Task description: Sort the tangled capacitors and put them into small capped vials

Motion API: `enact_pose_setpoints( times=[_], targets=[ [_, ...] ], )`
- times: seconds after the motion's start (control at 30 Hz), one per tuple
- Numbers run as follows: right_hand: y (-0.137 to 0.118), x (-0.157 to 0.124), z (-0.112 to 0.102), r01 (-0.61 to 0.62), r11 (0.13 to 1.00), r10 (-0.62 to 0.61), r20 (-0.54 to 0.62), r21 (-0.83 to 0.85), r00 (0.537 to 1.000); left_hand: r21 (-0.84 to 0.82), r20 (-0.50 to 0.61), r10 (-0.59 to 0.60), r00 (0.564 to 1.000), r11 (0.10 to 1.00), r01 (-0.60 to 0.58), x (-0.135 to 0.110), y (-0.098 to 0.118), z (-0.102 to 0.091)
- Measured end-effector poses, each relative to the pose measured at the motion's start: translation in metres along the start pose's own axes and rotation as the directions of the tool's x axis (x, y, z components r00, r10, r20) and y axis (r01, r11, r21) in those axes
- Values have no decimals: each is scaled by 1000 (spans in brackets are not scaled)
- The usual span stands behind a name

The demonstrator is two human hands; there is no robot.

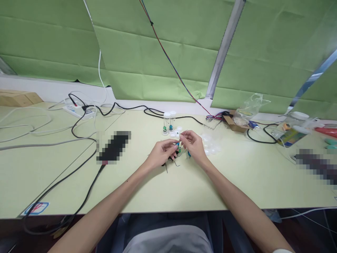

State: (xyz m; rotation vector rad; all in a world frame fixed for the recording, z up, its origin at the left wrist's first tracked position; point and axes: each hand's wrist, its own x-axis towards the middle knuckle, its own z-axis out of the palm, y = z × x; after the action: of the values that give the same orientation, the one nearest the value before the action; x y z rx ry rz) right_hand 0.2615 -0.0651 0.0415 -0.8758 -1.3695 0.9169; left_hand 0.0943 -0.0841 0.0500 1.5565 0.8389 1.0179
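Note:
My left hand (163, 153) is closed in a pinch on a small blue piece (178, 144) above the table. Close beside it, the thumb and finger of my right hand (194, 144) are pressed together on a thin wire-like piece (181, 134), whose kind is too small to tell. Under and between both hands lies a pile of small black, green and blue pieces with bent metal rods (177, 164), partly hidden by my fingers. Just beyond them stand two clear tubes (165, 129) with white tops, one with a green piece inside, one with a blue piece.
White round caps (210, 144) lie scattered right of my right hand. A blurred black device (114, 147) with a cable is at left, near a power strip (79, 110). Back right hold a cardboard box (234, 124), plastic bag (249, 109) and clear jar (296, 121).

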Motion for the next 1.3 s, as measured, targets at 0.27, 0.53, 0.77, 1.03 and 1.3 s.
enact_pose_setpoints(
  times=[0.27,0.53,0.77,1.03,1.3],
  targets=[
    [0,1,0,-39,999,39,21,-21,999,-36,-31,-46,998,998,45,-1,10,0],
    [-2,2,-2,-34,999,35,18,-43,999,-20,-116,-17,993,1000,15,-2,12,0],
    [1,6,-17,158,833,-131,88,-530,987,3,-184,45,982,999,-46,-1,11,-2],
    [19,12,-38,189,517,28,237,-835,971,59,-211,71,975,997,-60,-2,11,-1],
    [20,10,-36,225,485,127,323,-845,938,66,-212,74,974,996,-61,-3,10,0]
  ],
)
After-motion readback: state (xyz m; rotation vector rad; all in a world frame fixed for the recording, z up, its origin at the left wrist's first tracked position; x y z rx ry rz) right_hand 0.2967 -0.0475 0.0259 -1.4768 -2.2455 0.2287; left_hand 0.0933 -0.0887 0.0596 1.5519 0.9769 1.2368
